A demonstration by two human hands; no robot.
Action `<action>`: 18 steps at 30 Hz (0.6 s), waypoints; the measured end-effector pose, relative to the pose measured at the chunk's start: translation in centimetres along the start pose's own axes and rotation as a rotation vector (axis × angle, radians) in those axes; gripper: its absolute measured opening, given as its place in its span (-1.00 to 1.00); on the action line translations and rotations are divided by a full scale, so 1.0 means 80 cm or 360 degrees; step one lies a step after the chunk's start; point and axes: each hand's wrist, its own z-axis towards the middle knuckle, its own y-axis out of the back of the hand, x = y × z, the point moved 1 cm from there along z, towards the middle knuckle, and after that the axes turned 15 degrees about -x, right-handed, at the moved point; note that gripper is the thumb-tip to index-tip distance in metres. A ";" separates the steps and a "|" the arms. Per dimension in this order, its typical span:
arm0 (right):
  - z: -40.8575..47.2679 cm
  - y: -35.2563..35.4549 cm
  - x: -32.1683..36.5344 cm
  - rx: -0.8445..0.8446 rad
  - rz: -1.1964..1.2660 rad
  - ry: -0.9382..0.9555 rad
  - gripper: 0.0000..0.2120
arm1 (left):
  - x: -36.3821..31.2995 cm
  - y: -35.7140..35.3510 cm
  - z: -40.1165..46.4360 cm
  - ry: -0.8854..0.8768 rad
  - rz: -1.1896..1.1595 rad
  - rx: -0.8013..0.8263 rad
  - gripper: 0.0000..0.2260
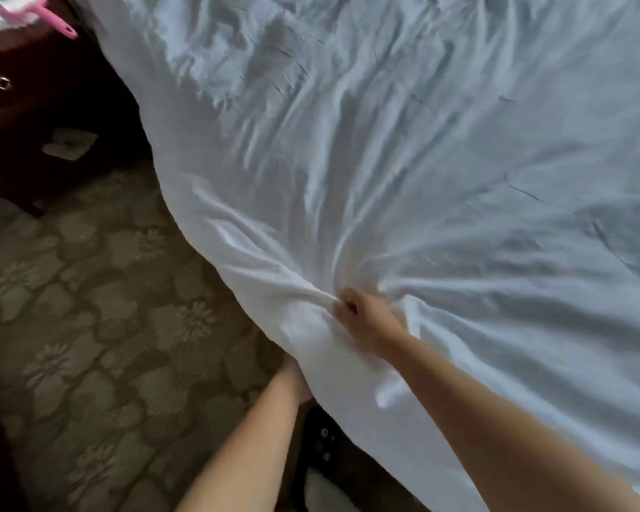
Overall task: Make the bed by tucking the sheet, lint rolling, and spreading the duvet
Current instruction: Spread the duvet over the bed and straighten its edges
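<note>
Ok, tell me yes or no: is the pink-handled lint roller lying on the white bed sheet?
No, the pink-handled lint roller lies on the dark wooden nightstand, beside the white bed sheet.

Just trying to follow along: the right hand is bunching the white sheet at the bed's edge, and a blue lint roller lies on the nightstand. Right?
Nearly. In the head view the right hand does bunch the white sheet, but the lint roller on the nightstand is pink, not blue.

We saw the sheet was thin white cloth, matt and heavily creased. The carpet looked like a low, matt woven pile with a flower pattern. The nightstand was dark reddish wood with a slight gloss, its drawer pull shiny metal. The pink handle appeared smooth plastic.
</note>
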 end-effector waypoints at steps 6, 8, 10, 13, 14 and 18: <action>-0.090 -0.001 -0.081 -0.0448 -0.0348 0.0275 -0.62 | 0.081 0.020 -0.008 -0.0077 0.0049 0.0096 -0.36; -0.140 -0.005 -0.103 -0.0492 -0.0553 0.0224 -0.44 | 0.122 0.021 -0.027 -0.0165 0.0196 0.0167 -0.43; -0.189 -0.015 -0.132 -0.0435 -0.0724 0.0170 -0.24 | 0.161 0.018 -0.047 -0.0229 0.0267 0.0234 -0.48; -0.242 -0.025 -0.171 -0.0291 -0.1015 0.0223 -0.07 | 0.201 0.019 -0.064 -0.0293 0.0251 0.0093 -0.35; -0.253 -0.026 -0.181 -0.0295 -0.1074 0.0251 -0.05 | 0.209 0.021 -0.069 -0.0327 0.0223 0.0034 -0.36; -0.278 -0.029 -0.211 -0.0193 -0.1240 0.0419 -0.20 | 0.243 0.034 -0.096 -0.0532 0.0233 -0.0290 -0.52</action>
